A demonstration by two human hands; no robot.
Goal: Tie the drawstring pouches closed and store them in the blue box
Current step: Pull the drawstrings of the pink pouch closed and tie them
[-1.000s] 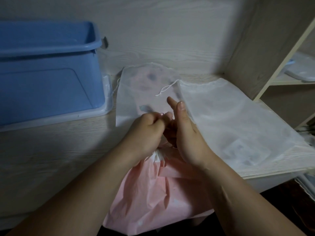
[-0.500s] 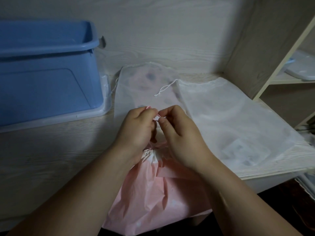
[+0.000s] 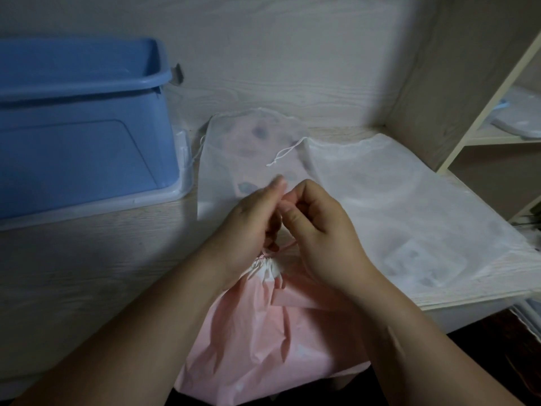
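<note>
On wooden desk (image 3: pixel 87 259) by blue box (image 3: pixel 82 148): right hand (image 3: pixel 322 238) pinches drawstring (image 3: pixel 285 248); left hand (image 3: pixel 248 221) unclear.

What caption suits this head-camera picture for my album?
Left hand and right hand tie the cord of a pink drawstring pouch on a wooden desk, near a blue plastic box.

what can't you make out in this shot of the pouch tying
Head view only:
- Whether the drawstring is knotted: the left hand and right hand cover it.
- Left hand's grip: its fingertips are motion-blurred.
- Blue box inside: hidden by its near wall, and the box is cut off at the left edge.
- White pouches contents: veiled by hazy fabric.
</note>
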